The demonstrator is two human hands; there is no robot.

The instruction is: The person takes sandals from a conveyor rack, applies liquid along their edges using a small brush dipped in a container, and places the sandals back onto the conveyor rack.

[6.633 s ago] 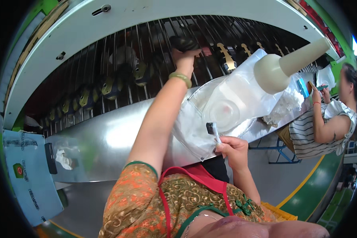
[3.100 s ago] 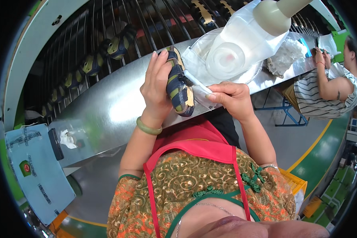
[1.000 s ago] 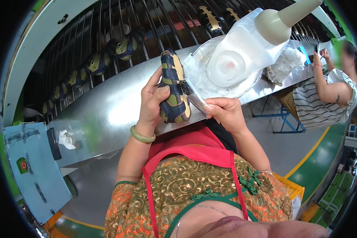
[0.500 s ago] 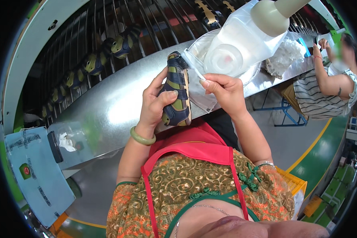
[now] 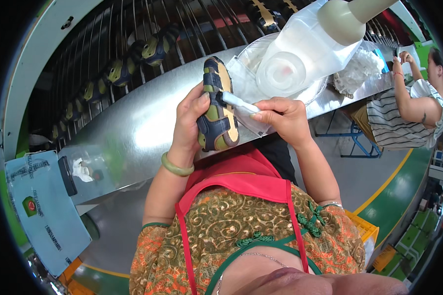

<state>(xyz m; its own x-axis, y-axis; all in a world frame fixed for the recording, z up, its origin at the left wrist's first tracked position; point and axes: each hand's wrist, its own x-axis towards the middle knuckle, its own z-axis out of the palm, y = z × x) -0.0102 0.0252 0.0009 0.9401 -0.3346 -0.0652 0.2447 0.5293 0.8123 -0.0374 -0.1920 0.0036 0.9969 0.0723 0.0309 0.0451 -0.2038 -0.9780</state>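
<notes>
Upright in my left hand (image 5: pixel 188 120) is a navy and olive sandal upper (image 5: pixel 215 125), with the tan underside turned partly to the right. The thumb presses its left side and the other fingers are hidden behind. My right hand (image 5: pixel 285 118) pinches a slim white brush (image 5: pixel 241 102) between thumb and fingers. The far end of this brush touches the edge of the tan underside, about midway up. Its bristles are hard to make out.
A metal bench (image 5: pixel 133 125) stretches in front of me. Beyond my right hand stand a translucent plastic container (image 5: pixel 305 54) and crumpled white material (image 5: pixel 359 71). Similar uppers (image 5: pixel 120 71) sit on a barred rack. A blue box (image 5: pixel 49 211) is at left; a co-worker (image 5: pixel 403 108) sits at right.
The sandal upper has turned so more of its tan underside shows. The brush has come down from the upper's top end to its middle, along with my right hand.
</notes>
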